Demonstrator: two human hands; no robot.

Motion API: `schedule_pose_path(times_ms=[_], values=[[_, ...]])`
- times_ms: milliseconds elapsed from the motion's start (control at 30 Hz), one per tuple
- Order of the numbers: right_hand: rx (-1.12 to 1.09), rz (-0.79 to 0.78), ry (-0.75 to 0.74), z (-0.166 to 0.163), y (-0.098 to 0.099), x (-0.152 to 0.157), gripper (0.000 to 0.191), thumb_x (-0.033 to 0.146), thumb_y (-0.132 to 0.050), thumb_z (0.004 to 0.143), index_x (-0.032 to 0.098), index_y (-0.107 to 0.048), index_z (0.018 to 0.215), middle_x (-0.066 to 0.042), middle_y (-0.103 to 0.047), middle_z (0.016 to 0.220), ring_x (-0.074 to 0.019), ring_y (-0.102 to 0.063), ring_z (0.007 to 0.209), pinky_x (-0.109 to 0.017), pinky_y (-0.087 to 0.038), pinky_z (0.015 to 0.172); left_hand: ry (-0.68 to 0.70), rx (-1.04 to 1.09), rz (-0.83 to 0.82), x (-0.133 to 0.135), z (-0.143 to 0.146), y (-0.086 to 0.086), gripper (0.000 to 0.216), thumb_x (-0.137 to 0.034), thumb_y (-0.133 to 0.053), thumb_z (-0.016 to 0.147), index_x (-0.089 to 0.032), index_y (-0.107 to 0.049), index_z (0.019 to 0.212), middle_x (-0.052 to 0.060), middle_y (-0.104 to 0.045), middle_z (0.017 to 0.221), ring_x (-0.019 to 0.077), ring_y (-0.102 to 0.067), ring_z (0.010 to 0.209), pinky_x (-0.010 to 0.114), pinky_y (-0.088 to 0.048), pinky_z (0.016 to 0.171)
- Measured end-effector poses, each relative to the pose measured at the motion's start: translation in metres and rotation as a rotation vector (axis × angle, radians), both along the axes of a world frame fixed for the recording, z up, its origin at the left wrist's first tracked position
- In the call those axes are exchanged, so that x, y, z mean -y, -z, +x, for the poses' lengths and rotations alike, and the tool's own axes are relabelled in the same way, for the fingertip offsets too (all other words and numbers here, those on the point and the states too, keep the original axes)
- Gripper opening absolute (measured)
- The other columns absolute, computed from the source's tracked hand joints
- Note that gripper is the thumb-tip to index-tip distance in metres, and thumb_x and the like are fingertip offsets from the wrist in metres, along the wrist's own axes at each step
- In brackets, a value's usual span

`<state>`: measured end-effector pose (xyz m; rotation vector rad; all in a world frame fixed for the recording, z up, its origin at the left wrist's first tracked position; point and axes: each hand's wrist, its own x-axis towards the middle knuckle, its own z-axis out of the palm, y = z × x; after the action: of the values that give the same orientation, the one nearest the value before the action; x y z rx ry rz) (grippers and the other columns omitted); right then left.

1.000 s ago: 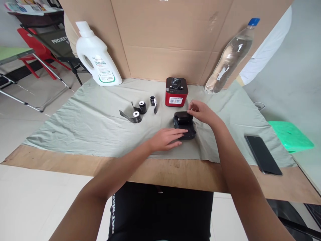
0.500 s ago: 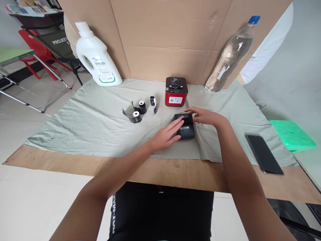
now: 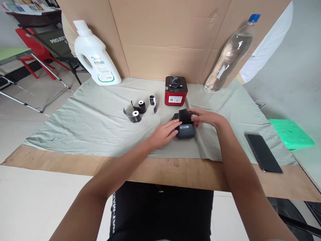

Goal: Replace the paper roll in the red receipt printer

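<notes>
A small dark portable printer lies on the grey cloth, with a label and a round button on its front part. Its black lid stands raised at the back. My left hand grips the printer's left side, thumb near the front edge and fingers along the side. At the far right corner my right hand has its fingers closed around the lid and back edge; some fingertips are hidden. Behind it stands a red and black box-shaped device with a white label and clear wrap on top.
Left of the printer stand small black rolls with loose strips. A white detergent bottle and a clear water bottle lean against the cardboard panel. A phone lies at right, near a green plastic stool.
The printer's lid has come up and now stands raised. My left fingers have drawn back from its top to the left side; my right hand has shifted slightly at the lid.
</notes>
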<state>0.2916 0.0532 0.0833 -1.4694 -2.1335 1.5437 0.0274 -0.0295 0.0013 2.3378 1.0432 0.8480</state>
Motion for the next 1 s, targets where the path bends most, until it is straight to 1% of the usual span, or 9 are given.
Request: schedule_pose_path(times_ms=[67, 200, 433, 533, 633, 733, 800, 900, 1000], values=[[-0.018, 0.008, -0.012, 0.001, 0.003, -0.001, 0.051, 0.038, -0.063, 0.095, 0.03, -0.06, 0.146, -0.009, -0.069, 0.132, -0.0183, -0.071, 0.079, -0.035, -0.063, 0.073, 0.013, 0.003, 0.049, 0.0, 0.001, 0.001, 0.049, -0.04, -0.035, 0.111, -0.027, -0.053, 0.155, 0.005, -0.053, 0.164, 0.0225, -0.053, 0.15, 0.042, -0.044, 0.127], [-0.055, 0.044, 0.0, 0.0, 0.009, -0.004, 0.049, 0.038, -0.058, 0.098, 0.03, -0.06, 0.146, -0.007, -0.071, 0.129, -0.0151, -0.066, 0.073, -0.035, -0.062, 0.075, 0.002, 0.003, 0.036, -0.002, 0.003, 0.002, 0.052, -0.041, -0.037, 0.111, -0.027, -0.047, 0.16, 0.005, -0.051, 0.166, 0.0227, -0.051, 0.153, 0.043, -0.045, 0.128], [-0.036, 0.088, -0.015, -0.004, 0.011, -0.006, 0.038, 0.043, -0.056, 0.099, 0.028, -0.07, 0.131, -0.005, -0.075, 0.11, -0.0187, -0.067, 0.079, -0.036, -0.06, 0.076, 0.027, -0.015, 0.019, -0.006, 0.009, 0.002, 0.054, -0.037, -0.038, 0.11, -0.028, -0.041, 0.163, 0.003, -0.044, 0.17, 0.0216, -0.049, 0.154, 0.041, -0.047, 0.126], [-0.043, 0.083, -0.026, -0.003, 0.01, -0.006, 0.04, 0.043, -0.056, 0.099, 0.029, -0.069, 0.134, -0.005, -0.075, 0.116, -0.02, -0.068, 0.083, -0.037, -0.061, 0.077, 0.02, -0.018, 0.0, -0.006, 0.009, 0.001, 0.055, -0.037, -0.038, 0.11, -0.03, -0.04, 0.164, 0.002, -0.044, 0.17, 0.0214, -0.049, 0.154, 0.041, -0.047, 0.125], [-0.042, 0.077, -0.048, -0.001, 0.01, -0.005, 0.042, 0.038, -0.058, 0.097, 0.031, -0.067, 0.137, -0.004, -0.074, 0.124, -0.0209, -0.069, 0.087, -0.037, -0.061, 0.078, 0.011, -0.001, -0.007, -0.006, 0.006, 0.001, 0.054, -0.037, -0.04, 0.11, -0.031, -0.041, 0.164, 0.001, -0.043, 0.17, 0.0218, -0.049, 0.154, 0.039, -0.049, 0.123], [-0.057, 0.054, -0.059, 0.002, 0.011, -0.005, 0.046, 0.035, -0.062, 0.093, 0.033, -0.067, 0.139, -0.004, -0.072, 0.129, -0.0217, -0.068, 0.089, -0.037, -0.061, 0.078, -0.003, 0.037, 0.003, -0.006, 0.003, 0.001, 0.054, -0.037, -0.039, 0.11, -0.03, -0.041, 0.164, 0.003, -0.053, 0.164, 0.0212, -0.056, 0.148, 0.038, -0.052, 0.119], [-0.087, 0.029, -0.051, 0.004, 0.013, -0.006, 0.047, 0.034, -0.066, 0.09, 0.033, -0.068, 0.137, -0.003, -0.072, 0.127, -0.022, -0.068, 0.087, -0.038, -0.061, 0.076, -0.024, 0.043, -0.007, -0.005, 0.001, 0.0, 0.055, -0.037, -0.039, 0.11, -0.029, -0.041, 0.164, 0.003, -0.059, 0.159, 0.0211, -0.061, 0.142, 0.037, -0.053, 0.117], [-0.151, -0.008, -0.032, 0.006, 0.017, -0.008, 0.046, 0.035, -0.072, 0.087, 0.033, -0.072, 0.133, -0.003, -0.073, 0.121, -0.0209, -0.065, 0.08, -0.036, -0.059, 0.071, -0.063, 0.032, -0.054, -0.003, 0.0, -0.002, 0.057, -0.036, -0.041, 0.109, -0.029, -0.038, 0.165, 0.002, -0.059, 0.158, 0.0218, -0.064, 0.138, 0.036, -0.054, 0.113], [-0.205, -0.013, -0.025, 0.005, 0.021, -0.008, 0.043, 0.035, -0.074, 0.086, 0.032, -0.073, 0.129, -0.003, -0.072, 0.116, -0.0195, -0.062, 0.077, -0.034, -0.057, 0.067, -0.11, 0.021, -0.13, -0.002, 0.003, -0.005, 0.063, -0.031, -0.041, 0.107, -0.032, -0.027, 0.169, 0.0, -0.058, 0.159, 0.0204, -0.072, 0.122, 0.036, -0.058, 0.106]])
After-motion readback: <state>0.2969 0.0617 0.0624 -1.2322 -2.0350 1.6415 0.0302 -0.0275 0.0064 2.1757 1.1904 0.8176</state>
